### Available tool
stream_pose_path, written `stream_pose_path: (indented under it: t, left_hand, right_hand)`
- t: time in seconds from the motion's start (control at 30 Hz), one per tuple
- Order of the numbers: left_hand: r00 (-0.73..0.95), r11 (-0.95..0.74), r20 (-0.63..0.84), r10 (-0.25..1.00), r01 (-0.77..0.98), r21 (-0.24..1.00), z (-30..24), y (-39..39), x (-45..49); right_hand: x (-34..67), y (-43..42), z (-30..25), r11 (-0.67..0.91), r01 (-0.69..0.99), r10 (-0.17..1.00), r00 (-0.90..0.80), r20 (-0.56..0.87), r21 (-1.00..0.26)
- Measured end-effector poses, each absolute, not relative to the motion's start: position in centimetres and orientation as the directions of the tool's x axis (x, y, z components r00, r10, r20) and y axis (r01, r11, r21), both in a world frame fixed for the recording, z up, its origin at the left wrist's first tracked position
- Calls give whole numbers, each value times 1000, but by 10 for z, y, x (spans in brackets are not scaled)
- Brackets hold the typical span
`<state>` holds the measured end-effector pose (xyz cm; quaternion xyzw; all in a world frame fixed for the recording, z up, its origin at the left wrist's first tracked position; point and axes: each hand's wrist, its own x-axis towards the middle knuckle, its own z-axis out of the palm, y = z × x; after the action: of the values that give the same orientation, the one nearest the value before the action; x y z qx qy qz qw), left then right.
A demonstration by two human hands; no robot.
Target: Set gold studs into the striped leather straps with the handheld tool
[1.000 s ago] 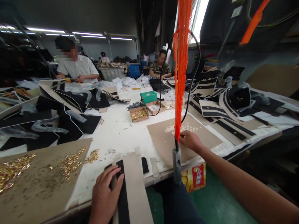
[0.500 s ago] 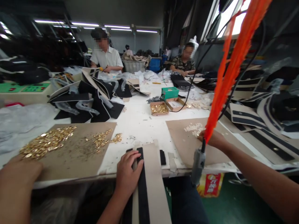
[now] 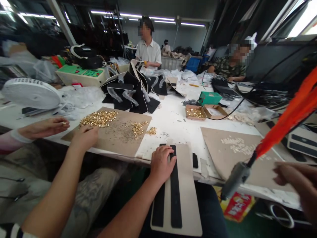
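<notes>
My left hand (image 3: 161,162) lies flat, fingers apart, on the top end of a tan panel (image 3: 189,198) with black strips (image 3: 174,195); the panel hangs over the table's front edge onto my lap. My right hand (image 3: 296,178) is low at the right, blurred, over a brown cardboard sheet (image 3: 220,158) strewn with small pale pieces (image 3: 237,147). Whether it holds anything I cannot make out. Just left of it a grey tool (image 3: 235,180) dangles from an orange cord (image 3: 292,110).
A co-worker's hands (image 3: 84,137) (image 3: 47,127) reach a cardboard sheet (image 3: 119,138) heaped with gold fittings (image 3: 99,118). Behind lie black bag panels (image 3: 133,94), a box of gold parts (image 3: 195,112), a green box (image 3: 210,98), a white fan (image 3: 32,92) and a green control unit (image 3: 81,73). Two people sit across.
The view has swung left, and the co-worker's arms have come into sight. My right hand came off the pale pieces toward the table's near edge. My left hand stayed on the panel.
</notes>
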<state>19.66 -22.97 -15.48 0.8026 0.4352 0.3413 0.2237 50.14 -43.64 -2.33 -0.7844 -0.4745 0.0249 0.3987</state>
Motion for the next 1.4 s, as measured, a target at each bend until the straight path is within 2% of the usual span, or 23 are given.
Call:
stream_pose_path:
  t: [0.03,0.1,0.2,0.33,0.53,0.77,0.83,0.9,1.0,1.03,1.13,1.23,1.3,1.4]
  left_hand:
    - [390,-519,349,852,546,657,-155,-230,196]
    - [391,-513,340,855,547,661,-153,-230,196]
    - [399,-511,331,855,545,665,-152,-230,195]
    - [399,-509,329,856,538,672,-152,-231,194]
    - [400,-499,317,860,531,685,-152,-231,194]
    - [412,-502,310,857,527,686,-148,-231,194]
    - [410,-503,314,857,528,684,-148,-231,194]
    - [404,-498,311,860,535,682,-148,-230,194]
    - [397,-495,312,863,545,677,-148,-230,194]
    - [399,-500,315,861,545,674,-149,-230,194]
    - [418,-529,338,843,537,657,-150,-229,195]
    - [432,-556,358,828,542,631,-151,-225,196]
    - [437,-567,368,821,545,618,-152,-222,197]
    - [453,-584,377,808,537,609,-151,-218,198]
  right_hand:
    - [472,-424,-26,-224,704,800,528,285,-674]
    - [417,-384,-38,-149,652,935,337,108,-744]
    - [370,-312,-69,-132,561,983,181,-35,-817]
    - [363,-256,-100,-117,666,993,78,-87,-737]
    - [366,-246,-108,-143,753,985,48,-163,-642]
    - [370,-233,-113,-195,732,976,80,-202,-653]
    - [369,-237,-112,-201,702,978,109,-176,-683]
    - [365,-255,-108,-196,613,977,187,-100,-766]
    - [364,-313,-105,-187,444,910,415,16,-877]
    - [366,-338,-106,-211,420,857,513,39,-882]
    - [381,-408,-112,-366,392,605,789,104,-844]
    - [403,-446,-124,-484,307,411,906,97,-820]
    - [418,-448,-132,-481,286,395,915,87,-829]
    - [433,-436,-142,-498,407,522,846,110,-765]
